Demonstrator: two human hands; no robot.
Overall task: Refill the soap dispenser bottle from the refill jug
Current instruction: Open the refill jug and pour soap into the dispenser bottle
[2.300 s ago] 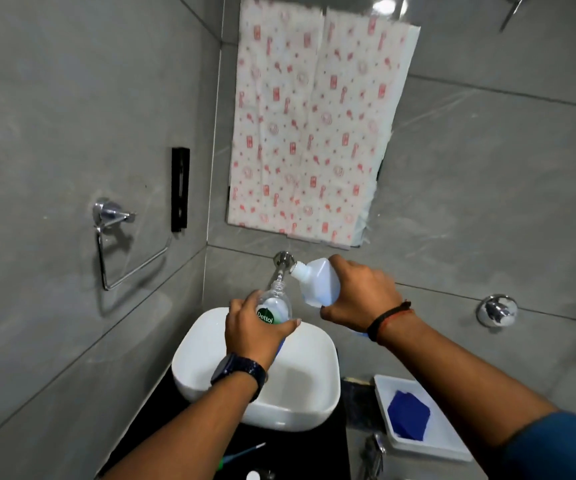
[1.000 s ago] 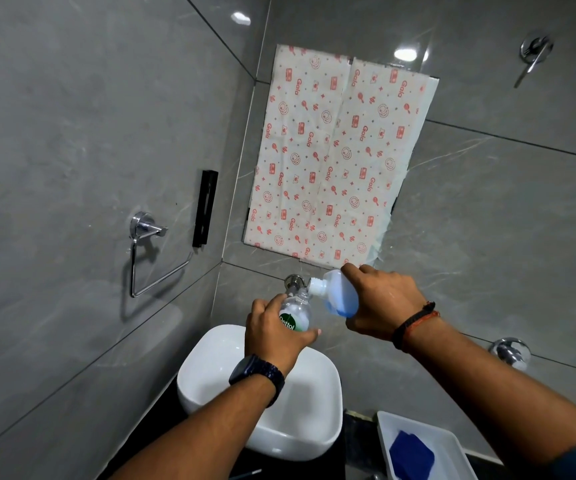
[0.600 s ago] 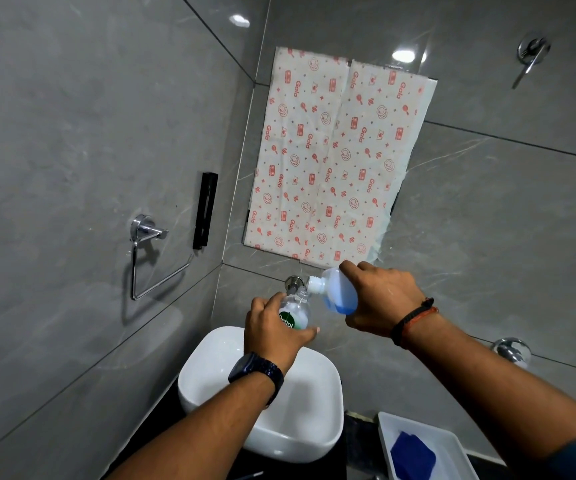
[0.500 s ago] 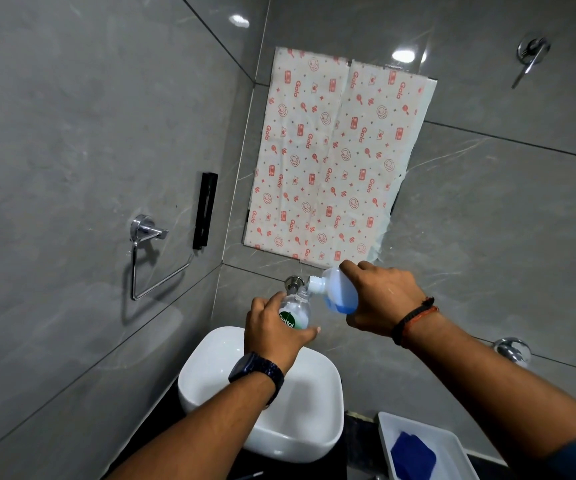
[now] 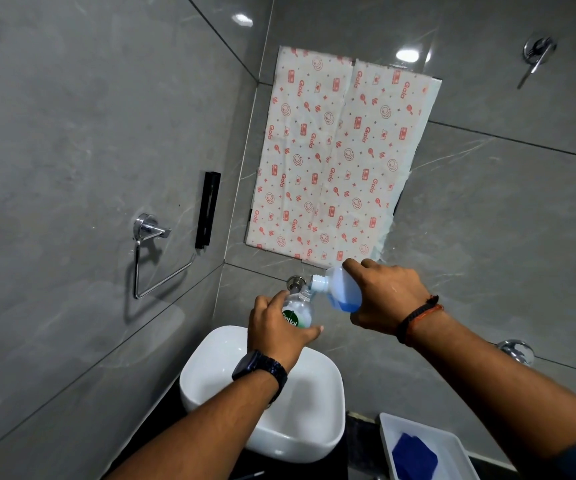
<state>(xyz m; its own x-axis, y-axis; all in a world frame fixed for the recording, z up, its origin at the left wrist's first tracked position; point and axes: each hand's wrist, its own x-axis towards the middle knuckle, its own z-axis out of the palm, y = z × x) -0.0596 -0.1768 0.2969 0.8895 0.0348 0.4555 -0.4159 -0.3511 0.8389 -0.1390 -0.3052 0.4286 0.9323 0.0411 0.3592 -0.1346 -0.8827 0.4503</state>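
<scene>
Above the white basin (image 5: 210, 368), the pouring step is judged to be in hand: the refill jug (image 5: 340, 294), holding blue liquid, is gripped round its body by the right hand (image 5: 388, 299) and tipped leftward, while the soap dispenser bottle (image 5: 298, 311) is held just below it, wrapped by the curled fingers of the left hand (image 5: 276, 332). The jug's spout (image 5: 317, 283) is seen at the top of the bottle, though whether contact is made cannot be told. A steeper tilt with both mouths aligned is likely called for next, so that spills are avoided.
</scene>
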